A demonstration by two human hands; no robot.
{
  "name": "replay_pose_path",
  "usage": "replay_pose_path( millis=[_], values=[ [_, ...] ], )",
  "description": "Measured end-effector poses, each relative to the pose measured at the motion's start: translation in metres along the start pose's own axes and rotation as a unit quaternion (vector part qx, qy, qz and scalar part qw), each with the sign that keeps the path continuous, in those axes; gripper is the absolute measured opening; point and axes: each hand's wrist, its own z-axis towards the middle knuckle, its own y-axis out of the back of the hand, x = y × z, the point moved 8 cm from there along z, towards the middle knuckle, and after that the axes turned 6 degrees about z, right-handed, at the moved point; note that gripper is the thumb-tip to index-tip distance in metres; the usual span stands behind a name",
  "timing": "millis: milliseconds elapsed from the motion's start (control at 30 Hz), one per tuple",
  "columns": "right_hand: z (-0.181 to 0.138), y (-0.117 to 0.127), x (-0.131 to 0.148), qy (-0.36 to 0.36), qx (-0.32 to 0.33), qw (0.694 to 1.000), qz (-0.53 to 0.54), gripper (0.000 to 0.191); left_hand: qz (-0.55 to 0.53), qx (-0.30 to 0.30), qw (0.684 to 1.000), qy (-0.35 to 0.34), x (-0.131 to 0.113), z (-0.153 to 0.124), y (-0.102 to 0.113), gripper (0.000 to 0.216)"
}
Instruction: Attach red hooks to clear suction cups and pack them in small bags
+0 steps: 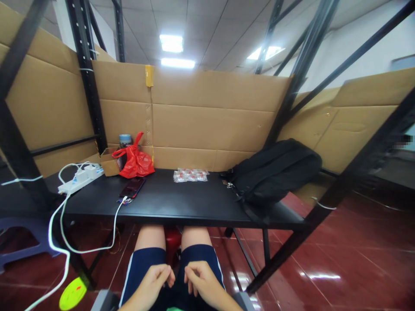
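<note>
Above my lap, my left hand (158, 278) is loosely closed, fingers curled inward and thumb against them, with nothing visible in it. My right hand (202, 280) mirrors it a short gap away, its fingers bent downward and also holding nothing I can see. Both are nearest to my dark blue shorts (147, 257), below the front edge of the black table (194, 203). Toward the back of the tabletop lies a clear plastic pack (190, 175) of small items with red spots, out of reach of both hands as they are held.
A black backpack (275, 172) lies at the table's right. On the left are a phone (132, 188) with a white cable, a red plastic bag (138, 162), a small cardboard box (109, 163) and a power strip (81, 178). Cardboard panels (201, 116) and black posts surround the table.
</note>
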Motion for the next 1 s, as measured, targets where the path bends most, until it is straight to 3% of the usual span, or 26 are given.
replay_pose_path(
  millis=[200, 567, 800, 1000],
  values=[
    [0.0, -0.004, 0.0, -0.01, 0.012, 1.0, -0.023, 0.057, 0.082, -0.046, 0.995, 0.023, 0.002, -0.002, 0.007, 0.068],
    [-0.004, -0.006, 0.011, -0.001, 0.011, 0.999, -0.051, 0.048, 0.119, -0.054, 0.989, 0.066, 0.017, -0.001, 0.011, 0.058],
    [-0.006, 0.003, 0.017, 0.015, 0.007, 0.999, -0.046, 0.05, 0.077, -0.011, 0.996, 0.033, 0.008, -0.003, -0.006, 0.075],
    [-0.012, 0.012, 0.017, 0.0, 0.009, 0.998, -0.068, 0.048, 0.121, -0.009, 0.991, 0.051, 0.003, 0.003, -0.014, 0.08]
  ],
)
